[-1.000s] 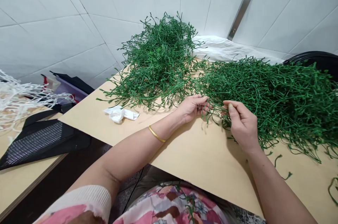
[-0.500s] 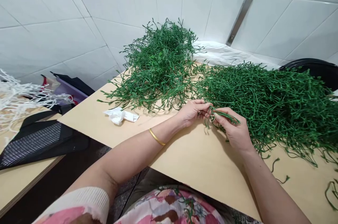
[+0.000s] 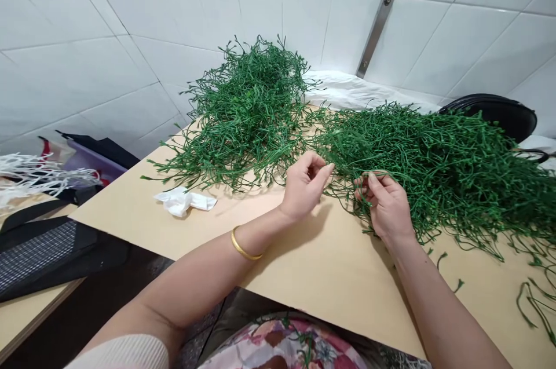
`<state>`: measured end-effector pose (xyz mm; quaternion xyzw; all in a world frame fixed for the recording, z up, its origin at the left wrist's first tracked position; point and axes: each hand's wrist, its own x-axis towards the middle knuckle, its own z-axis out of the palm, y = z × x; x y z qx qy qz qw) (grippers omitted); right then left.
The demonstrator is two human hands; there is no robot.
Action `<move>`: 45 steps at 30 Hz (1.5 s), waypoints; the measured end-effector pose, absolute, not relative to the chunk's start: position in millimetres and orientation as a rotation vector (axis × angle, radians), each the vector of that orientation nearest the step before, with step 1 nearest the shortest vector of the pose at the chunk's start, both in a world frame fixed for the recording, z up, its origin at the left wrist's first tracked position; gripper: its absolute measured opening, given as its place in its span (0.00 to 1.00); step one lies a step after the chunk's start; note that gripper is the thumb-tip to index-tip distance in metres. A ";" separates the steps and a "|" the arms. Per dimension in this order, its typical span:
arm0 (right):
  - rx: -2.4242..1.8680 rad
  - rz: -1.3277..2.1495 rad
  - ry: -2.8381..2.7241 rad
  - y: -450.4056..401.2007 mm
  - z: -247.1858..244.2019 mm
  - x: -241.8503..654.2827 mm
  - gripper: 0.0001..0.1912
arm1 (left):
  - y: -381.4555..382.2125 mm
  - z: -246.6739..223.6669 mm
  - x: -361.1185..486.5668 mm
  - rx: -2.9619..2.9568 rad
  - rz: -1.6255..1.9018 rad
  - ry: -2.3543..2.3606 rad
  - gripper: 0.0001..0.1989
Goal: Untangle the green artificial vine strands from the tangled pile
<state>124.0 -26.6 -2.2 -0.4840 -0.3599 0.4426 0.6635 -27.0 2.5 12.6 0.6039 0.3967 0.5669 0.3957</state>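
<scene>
Two heaps of thin green strands with small knobbed tips lie on the pale tabletop: a back-left heap and a wider right heap. At the front edge of the heaps, my left hand is raised with thumb and fingertips pinched together; what they hold, if anything, is too small to make out. To its right, my right hand has its fingers closed round green strands, against the right heap. A gap separates the two hands.
Crumpled white tissue lies on the wooden table, left of my left forearm. White strands and a black mesh item are at far left. Behind the right heap sit a black round object and white plastic.
My hands have moved apart, and the strand bundle that stuck out of my right hand no longer shows there. The view has shifted slightly to the right.
</scene>
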 end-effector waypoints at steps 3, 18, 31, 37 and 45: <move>-1.095 1.020 -0.800 -26.5 -1.1 121.3 0.13 | -4.4 12.1 -25.8 1.738 1.285 0.834 0.10; -1.186 1.192 -0.986 -31.0 -7.1 116.2 0.14 | 5.8 -1.3 -18.6 1.120 0.896 0.725 0.06; -1.310 1.230 -1.297 -38.4 0.1 114.3 0.11 | 21.3 -7.9 -22.1 0.595 0.892 0.659 0.09; -1.422 0.752 -1.477 -38.3 -6.0 115.9 0.10 | 21.1 -8.1 -22.7 0.594 0.902 0.670 0.09; -1.442 0.223 -1.718 -42.6 -5.1 111.3 0.09 | 18.3 -13.4 -21.1 0.695 0.891 0.652 0.14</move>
